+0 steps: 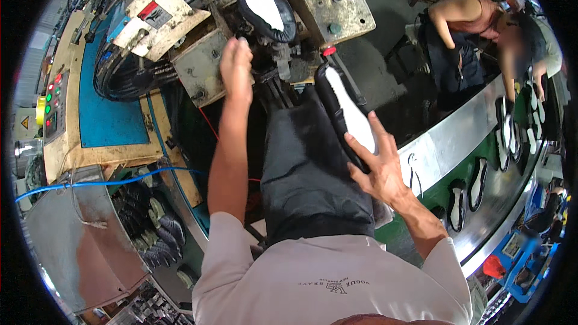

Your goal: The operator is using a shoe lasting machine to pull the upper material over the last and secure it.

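A black shoe upper with a white insole board (349, 107) is gripped along its near end by my right hand (380, 168), its fingers spread over the white bottom and the edge. It lies tilted beside my right thigh, white side up. My left hand (236, 71) is raised next to the machine's grey control box (201, 66), fingers curled together; what they hold, if anything, is hidden. Ahead of it, a second black shoe upper with a white bottom (260, 1) sits upside down in the machine (282, 60).
On my right, a metal-edged conveyor (433, 138) with a green belt carries several shoe uppers (477, 185). A co-worker (463, 24) sits beyond it. On my left are a rack of dark shoes (162, 229), a blue hose (120, 182) and a button panel (55, 105).
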A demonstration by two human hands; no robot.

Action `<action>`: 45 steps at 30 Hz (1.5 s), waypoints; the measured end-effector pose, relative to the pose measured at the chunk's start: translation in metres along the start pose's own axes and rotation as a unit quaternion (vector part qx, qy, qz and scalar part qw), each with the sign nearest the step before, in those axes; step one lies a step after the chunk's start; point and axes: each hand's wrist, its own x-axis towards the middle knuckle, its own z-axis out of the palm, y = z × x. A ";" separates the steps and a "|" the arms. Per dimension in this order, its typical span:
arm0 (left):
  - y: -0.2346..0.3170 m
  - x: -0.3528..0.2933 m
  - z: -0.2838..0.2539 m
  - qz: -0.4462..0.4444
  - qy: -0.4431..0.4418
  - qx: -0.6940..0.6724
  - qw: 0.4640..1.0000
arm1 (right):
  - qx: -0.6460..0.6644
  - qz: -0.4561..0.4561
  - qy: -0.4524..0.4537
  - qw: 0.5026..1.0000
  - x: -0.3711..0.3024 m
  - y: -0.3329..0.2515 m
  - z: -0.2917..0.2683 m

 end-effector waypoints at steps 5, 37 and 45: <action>0.075 0.120 0.060 -0.215 -0.133 -0.205 0.945 | -0.062 -0.027 0.078 0.995 0.084 0.000 -0.034; -0.076 -0.225 -0.115 -0.324 0.123 -0.121 0.930 | 0.315 0.224 -0.140 0.911 0.298 0.076 0.211; -0.061 -0.223 -0.103 -0.313 0.115 -0.077 0.940 | 0.313 0.068 0.058 0.946 0.315 0.065 0.234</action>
